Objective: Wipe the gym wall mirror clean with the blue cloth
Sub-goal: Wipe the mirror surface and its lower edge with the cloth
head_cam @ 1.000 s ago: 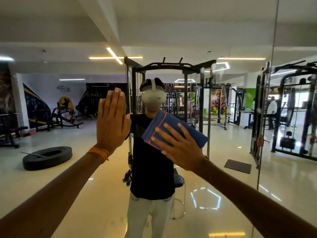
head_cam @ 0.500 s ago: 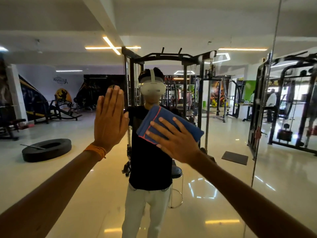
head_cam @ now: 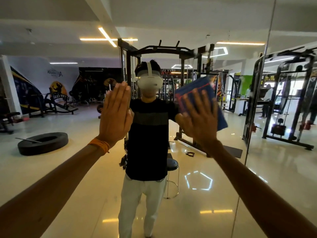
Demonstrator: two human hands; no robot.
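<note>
The wall mirror (head_cam: 214,194) fills the whole view and reflects the gym and the person wearing the camera. My right hand (head_cam: 199,115) lies flat with straight, spread fingers on the folded blue cloth (head_cam: 221,117), pressing it against the glass right of centre at head height. The cloth has a red stitched line and shows above and to the right of the hand. My left hand (head_cam: 116,114) rests flat on the mirror left of centre, fingers straight and together, an orange band on its wrist.
A vertical seam (head_cam: 257,103) between mirror panels runs down the right side. In the reflection stand a black cable rack (head_cam: 171,50), a stool (head_cam: 172,165), a tyre (head_cam: 42,143) on the shiny floor and more machines at the right.
My right hand has slid the cloth to the right and slightly up across the glass, and now points more upright. The left hand has stayed flat on the mirror.
</note>
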